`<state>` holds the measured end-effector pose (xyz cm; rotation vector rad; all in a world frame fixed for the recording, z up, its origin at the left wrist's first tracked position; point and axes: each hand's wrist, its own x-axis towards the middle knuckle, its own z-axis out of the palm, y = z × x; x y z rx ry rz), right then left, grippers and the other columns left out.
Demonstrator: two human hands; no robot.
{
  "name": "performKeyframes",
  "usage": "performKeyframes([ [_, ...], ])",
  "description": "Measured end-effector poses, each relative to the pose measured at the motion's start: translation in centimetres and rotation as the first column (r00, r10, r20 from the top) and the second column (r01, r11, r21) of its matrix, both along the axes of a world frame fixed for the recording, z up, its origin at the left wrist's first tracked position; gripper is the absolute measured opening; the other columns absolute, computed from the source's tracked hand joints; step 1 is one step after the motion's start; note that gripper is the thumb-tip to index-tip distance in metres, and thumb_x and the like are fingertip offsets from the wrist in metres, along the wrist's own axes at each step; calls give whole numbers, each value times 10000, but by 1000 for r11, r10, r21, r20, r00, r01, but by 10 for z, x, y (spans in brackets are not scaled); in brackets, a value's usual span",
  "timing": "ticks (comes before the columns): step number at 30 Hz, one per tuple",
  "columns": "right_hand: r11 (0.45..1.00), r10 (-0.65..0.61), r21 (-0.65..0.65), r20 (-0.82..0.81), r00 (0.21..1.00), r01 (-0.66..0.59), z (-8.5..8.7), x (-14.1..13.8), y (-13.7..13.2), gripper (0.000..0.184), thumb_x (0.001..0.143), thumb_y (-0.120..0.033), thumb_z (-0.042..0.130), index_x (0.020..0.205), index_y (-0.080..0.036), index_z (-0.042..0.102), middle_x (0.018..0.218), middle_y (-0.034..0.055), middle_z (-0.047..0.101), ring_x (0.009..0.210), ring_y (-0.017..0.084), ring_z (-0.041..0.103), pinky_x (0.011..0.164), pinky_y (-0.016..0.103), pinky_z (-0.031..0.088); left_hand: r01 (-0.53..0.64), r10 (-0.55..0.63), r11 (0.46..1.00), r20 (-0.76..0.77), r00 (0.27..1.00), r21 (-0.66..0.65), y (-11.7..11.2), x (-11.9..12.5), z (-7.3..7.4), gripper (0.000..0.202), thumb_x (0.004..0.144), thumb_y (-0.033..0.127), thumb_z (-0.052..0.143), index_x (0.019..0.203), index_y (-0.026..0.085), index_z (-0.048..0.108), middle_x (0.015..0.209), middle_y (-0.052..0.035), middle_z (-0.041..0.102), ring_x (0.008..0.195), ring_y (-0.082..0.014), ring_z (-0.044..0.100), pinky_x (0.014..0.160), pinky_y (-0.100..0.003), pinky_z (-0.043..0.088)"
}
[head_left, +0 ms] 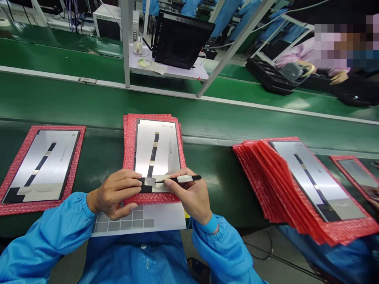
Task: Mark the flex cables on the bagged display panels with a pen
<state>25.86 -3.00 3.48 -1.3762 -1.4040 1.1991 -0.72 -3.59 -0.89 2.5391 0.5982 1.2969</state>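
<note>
A display panel (168, 146) lies back side up on red bubble wrap (128, 157) in front of me, with a dark flex cable (153, 152) running up its middle. My right hand (192, 195) grips tweezers (185, 178) with a white handle and dark ends. Their tips meet a small grey sticker (150, 181) at the panel's lower edge. On the panel's lower left edge rest the fingertips of my left hand (118, 193), its thumb apart below. A white sheet with grey squares (126, 221) sticks out beneath the panel, near my lap.
Another panel (50, 157) on red wrap lies at left. At right stands a leaning stack of red bubble-wrap sheets (260, 177) with a panel (314, 177) on top. Metal frame posts (126, 47) and a monitor (182, 39) are behind the green bench. A person sits across at upper right.
</note>
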Motion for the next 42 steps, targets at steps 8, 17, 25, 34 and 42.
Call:
performKeyframes([
  [8,1000,7,6,-10,1000,-7,1,-1,1,209,803,-374,848,791,-214,714,709,42,738,613,202,681,557,297,546,2,-2,1000,-1,1000,20,1,1,3,363,871,221,637,1215,106,655,1034,-179,756,1101,-341,722,847,-495,639],
  [17,1000,2,-8,-1,1000,-2,-1,0,1,265,790,-431,865,796,-218,707,719,51,743,619,219,695,566,318,564,43,-43,999,-43,998,10,1,0,-2,463,889,308,614,1311,118,630,1194,-202,749,1166,-367,692,882,-537,605],
  [25,1000,-1,-9,14,1000,1,2,-1,1,286,790,-449,859,785,-214,696,721,51,742,618,214,686,562,313,556,25,-25,1000,-86,996,1,1,1,3,496,910,346,626,1352,121,616,1200,-199,756,1146,-349,688,896,-511,591],
  [34,1000,6,-23,2,1000,-6,-2,-1,2,287,794,-455,853,791,-219,691,722,50,741,621,215,687,564,318,555,20,-19,1000,-87,996,15,0,2,3,457,923,330,617,1314,94,626,1183,-213,753,1145,-354,683,892,-513,589],
  [42,1000,9,-20,17,1000,-8,-3,-1,2,284,802,-452,847,793,-220,684,732,50,742,609,212,684,559,322,555,14,-14,1000,-84,996,3,0,1,1,456,929,350,619,1328,130,629,1208,-197,750,1149,-347,687,894,-513,589],
])
